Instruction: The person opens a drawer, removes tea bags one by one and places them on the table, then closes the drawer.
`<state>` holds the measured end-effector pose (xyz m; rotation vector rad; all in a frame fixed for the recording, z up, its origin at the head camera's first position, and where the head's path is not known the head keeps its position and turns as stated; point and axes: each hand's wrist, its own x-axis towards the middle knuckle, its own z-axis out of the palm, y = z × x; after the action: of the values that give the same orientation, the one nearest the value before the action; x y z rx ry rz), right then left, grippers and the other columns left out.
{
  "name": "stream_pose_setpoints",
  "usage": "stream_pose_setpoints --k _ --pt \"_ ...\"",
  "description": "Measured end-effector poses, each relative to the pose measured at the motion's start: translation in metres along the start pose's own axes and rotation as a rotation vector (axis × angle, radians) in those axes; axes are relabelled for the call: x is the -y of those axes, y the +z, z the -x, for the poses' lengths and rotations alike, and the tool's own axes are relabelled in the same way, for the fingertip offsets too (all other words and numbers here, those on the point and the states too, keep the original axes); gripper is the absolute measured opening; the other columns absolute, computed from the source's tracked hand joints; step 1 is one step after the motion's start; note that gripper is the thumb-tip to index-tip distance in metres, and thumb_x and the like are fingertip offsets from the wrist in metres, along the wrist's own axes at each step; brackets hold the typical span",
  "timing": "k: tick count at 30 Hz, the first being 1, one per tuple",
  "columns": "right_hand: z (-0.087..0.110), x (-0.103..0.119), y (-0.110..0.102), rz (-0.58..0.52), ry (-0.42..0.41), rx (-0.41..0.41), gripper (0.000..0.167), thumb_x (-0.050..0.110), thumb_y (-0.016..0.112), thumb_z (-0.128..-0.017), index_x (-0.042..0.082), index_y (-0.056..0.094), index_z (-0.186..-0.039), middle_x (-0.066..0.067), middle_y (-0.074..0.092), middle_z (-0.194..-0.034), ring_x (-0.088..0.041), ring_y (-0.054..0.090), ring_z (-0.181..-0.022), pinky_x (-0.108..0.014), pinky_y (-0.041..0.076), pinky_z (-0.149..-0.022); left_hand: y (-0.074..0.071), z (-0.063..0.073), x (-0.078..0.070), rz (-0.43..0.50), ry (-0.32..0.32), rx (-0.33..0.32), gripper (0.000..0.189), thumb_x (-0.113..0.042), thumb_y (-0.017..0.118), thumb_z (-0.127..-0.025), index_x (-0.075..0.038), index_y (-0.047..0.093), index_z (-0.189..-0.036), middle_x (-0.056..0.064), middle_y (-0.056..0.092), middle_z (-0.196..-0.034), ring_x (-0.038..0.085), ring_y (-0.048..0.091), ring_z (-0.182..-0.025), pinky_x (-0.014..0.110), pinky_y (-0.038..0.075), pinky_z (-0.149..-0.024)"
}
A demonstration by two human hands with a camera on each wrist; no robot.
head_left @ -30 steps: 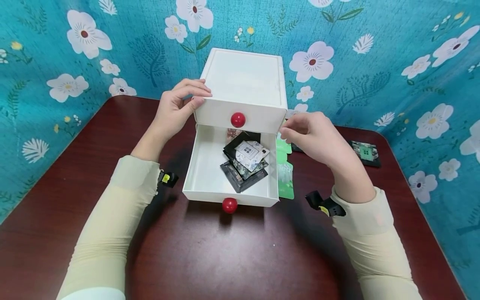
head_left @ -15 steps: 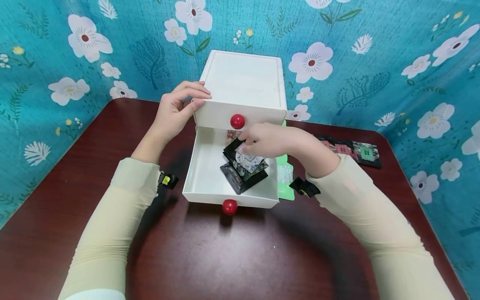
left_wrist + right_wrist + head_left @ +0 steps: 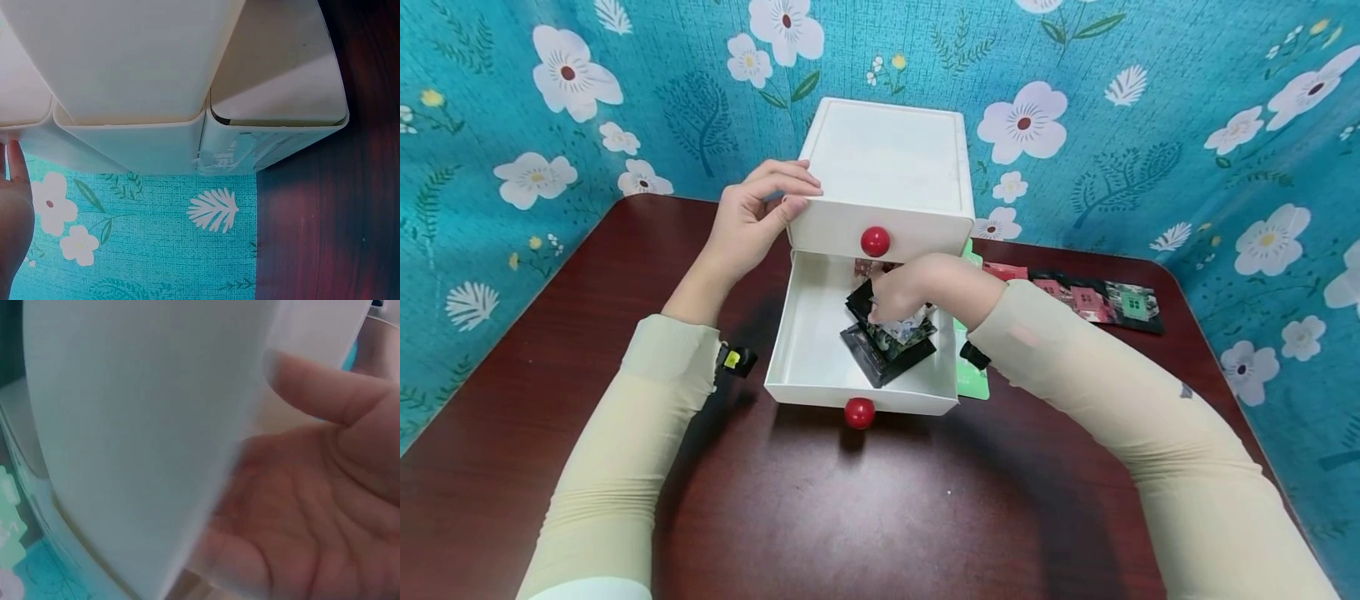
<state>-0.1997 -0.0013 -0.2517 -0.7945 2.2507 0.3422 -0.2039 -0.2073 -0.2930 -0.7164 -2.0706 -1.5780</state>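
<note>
Your left hand (image 3: pixel 760 218) rests on the corner of the white cabinet (image 3: pixel 887 158), its fingers nearly straight. The cabinet's lower drawer (image 3: pixel 808 333) is pulled out and contains a pile of packets (image 3: pixel 891 358), dark and patterned. Your right hand (image 3: pixel 917 283) is inside, over this pile, fingers pointing down; whether they hold any packet, I cannot tell.

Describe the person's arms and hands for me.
Left hand and right hand are bare. Left sleeve and right sleeve are pale cream; a black device, marked yellow, sits at the left cuff, a black piece at the right cuff.
</note>
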Motion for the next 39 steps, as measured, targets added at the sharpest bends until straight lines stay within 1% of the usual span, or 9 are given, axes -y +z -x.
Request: stream_pose_setpoints --k 1,4,8,9,20,23,27,30,39 --pt "-0.002 0.0 0.0 -0.001 -0.003 0.001 0.072 0.035 0.04 -0.105 -0.007 0.012 -0.156 -0.013 0.057 -0.129 -0.02 0.052 -0.095 -0.033 0.04 -0.088 0.0 0.0 0.0 0.002 0.004 0.002 0.017 0.0 0.062 -0.095 0.006 0.072 -0.107 -0.02 0.066 -0.108 0.015 0.052 -0.13 0.024 0.054 -0.097" --pt "-0.003 0.0 0.001 -0.026 -0.015 -0.051 0.062 0.032 0.043 -0.104 -0.006 0.031 -0.151 -0.01 0.062 -0.111 -0.019 0.053 -0.087 -0.031 0.041 -0.082 0.0 0.0 0.002 0.005 0.014 0.006 0.016 0.001 0.062 -0.095 0.007 0.072 -0.107 -0.02 0.066 -0.108 0.016 0.052 -0.13 0.025 0.054 -0.098" --pt "0.004 0.002 0.0 -0.071 -0.036 -0.122 0.041 0.028 0.049 -0.102 0.0 0.054 -0.131 -0.003 0.052 -0.084 -0.017 0.053 -0.078 -0.03 0.042 -0.075 -0.001 0.0 0.001 -0.003 -0.001 0.005 0.016 0.0 0.062 -0.095 0.005 0.072 -0.106 -0.019 0.066 -0.108 0.015 0.052 -0.13 0.026 0.054 -0.099" --pt "0.005 0.003 -0.001 -0.077 -0.043 -0.124 0.037 0.027 0.049 -0.102 0.001 0.056 -0.127 -0.004 0.053 -0.086 -0.017 0.053 -0.079 -0.03 0.043 -0.074 -0.001 0.0 0.001 -0.006 -0.007 0.003 0.016 -0.001 0.062 -0.095 0.005 0.072 -0.106 -0.018 0.066 -0.108 0.015 0.052 -0.13 0.026 0.054 -0.099" --pt "0.008 0.008 -0.002 -0.189 -0.071 -0.105 0.013 0.016 0.059 -0.097 0.005 0.065 -0.099 -0.003 0.052 -0.079 -0.013 0.049 -0.064 -0.022 0.039 -0.057 0.0 0.0 0.001 0.006 -0.011 0.008 0.017 0.0 0.062 -0.095 0.006 0.072 -0.107 -0.019 0.066 -0.109 0.015 0.052 -0.131 0.027 0.054 -0.099" --pt "0.009 0.008 -0.003 -0.223 -0.087 -0.098 0.018 0.014 0.06 -0.097 0.004 0.068 -0.11 -0.005 0.059 -0.085 -0.014 0.059 -0.067 -0.023 0.05 -0.063 -0.001 0.0 0.002 0.007 -0.004 0.005 0.016 0.0 0.062 -0.095 0.006 0.072 -0.106 -0.019 0.066 -0.108 0.015 0.052 -0.13 0.027 0.054 -0.099" --pt "0.01 0.009 -0.004 -0.288 -0.082 -0.086 0.037 0.013 0.06 -0.099 0.005 0.058 -0.134 -0.011 0.066 -0.091 -0.018 0.068 -0.07 -0.031 0.059 -0.076 -0.001 -0.002 0.001 -0.001 -0.001 -0.001 0.016 0.0 0.062 -0.095 0.005 0.073 -0.106 -0.019 0.066 -0.108 0.016 0.053 -0.13 0.026 0.054 -0.098" --pt "0.009 0.01 -0.003 -0.324 -0.085 -0.075 0.039 0.014 0.06 -0.099 0.004 0.053 -0.136 -0.013 0.069 -0.091 -0.02 0.072 -0.075 -0.032 0.059 -0.08 0.0 -0.002 0.0 -0.006 0.006 -0.002 0.016 -0.001 0.062 -0.095 0.005 0.072 -0.106 -0.02 0.066 -0.108 0.015 0.053 -0.129 0.025 0.055 -0.097" --pt "0.007 0.005 0.001 -0.317 -0.133 -0.056 0.012 0.015 0.061 -0.098 0.006 0.066 -0.104 -0.008 0.067 -0.084 -0.02 0.07 -0.075 -0.025 0.053 -0.069 0.0 0.0 0.001 0.002 0.017 -0.005 0.016 -0.001 0.063 -0.095 0.006 0.072 -0.106 -0.02 0.066 -0.108 0.016 0.053 -0.13 0.023 0.055 -0.095"
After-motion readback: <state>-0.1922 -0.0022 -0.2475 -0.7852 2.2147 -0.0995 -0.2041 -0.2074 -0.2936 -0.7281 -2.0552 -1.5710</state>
